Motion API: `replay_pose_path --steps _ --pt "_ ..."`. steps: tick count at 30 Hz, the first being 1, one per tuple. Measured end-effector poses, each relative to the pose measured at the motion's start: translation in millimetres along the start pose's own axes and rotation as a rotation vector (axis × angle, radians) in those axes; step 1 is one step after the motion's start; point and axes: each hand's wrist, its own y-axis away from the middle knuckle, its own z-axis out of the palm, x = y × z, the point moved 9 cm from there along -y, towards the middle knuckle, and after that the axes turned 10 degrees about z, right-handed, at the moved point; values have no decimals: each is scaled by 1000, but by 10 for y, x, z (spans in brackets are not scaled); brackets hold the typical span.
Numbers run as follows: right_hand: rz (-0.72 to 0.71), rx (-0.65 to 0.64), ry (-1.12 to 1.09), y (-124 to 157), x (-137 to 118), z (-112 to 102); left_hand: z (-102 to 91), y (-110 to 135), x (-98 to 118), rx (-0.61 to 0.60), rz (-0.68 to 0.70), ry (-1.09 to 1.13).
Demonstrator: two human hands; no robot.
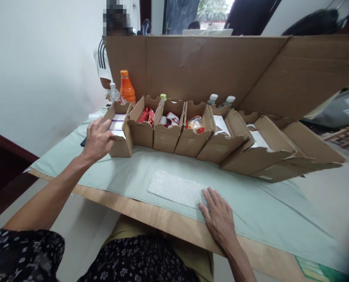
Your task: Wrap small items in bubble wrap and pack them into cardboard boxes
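My left hand (98, 138) is at the near left corner of the leftmost cardboard bin (122, 147), its bent fingers closed over the rim; the fingertips are partly hidden. In this bin lie small white and purple boxes (117, 125), right beside the fingers. My right hand (219, 217) lies flat with fingers stretched out, the fingertips touching the right end of a clear bubble wrap pouch (176, 188). The pouch is flat on the pale green cloth near the table's front edge.
More cardboard bins stand in a row, with red packets (146, 116), a wrapped snack (196, 123) and white sheets (221, 125) inside. Behind them are an orange bottle (127, 89), clear bottles (229, 102) and a tall cardboard panel (198, 66). A person (103, 58) is behind the panel.
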Motion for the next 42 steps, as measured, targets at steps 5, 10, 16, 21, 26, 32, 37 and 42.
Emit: replay_pose_path --steps 5,10,16,21,26,32,37,42 --pt "23 -19 -18 0 -2 19 -190 196 423 -87 74 -91" --pt "39 -18 -13 5 -21 -9 -102 72 948 -257 208 -190" --pt "41 -5 -8 9 -49 -52 317 -546 1497 -424 220 -189" --pt "62 -27 -26 11 -63 -61 616 -984 1736 -429 170 -195" --pt "85 -63 -65 6 -104 -83 673 -1147 1856 -383 126 -178" --pt "183 -78 -228 54 85 -101 39 -415 2154 34 300 164" --pt "161 -54 -282 -23 -56 -292 482 602 2154 -142 262 377" --pt "-84 -239 -280 -205 -900 -170 1092 885 2476 -382 341 357"
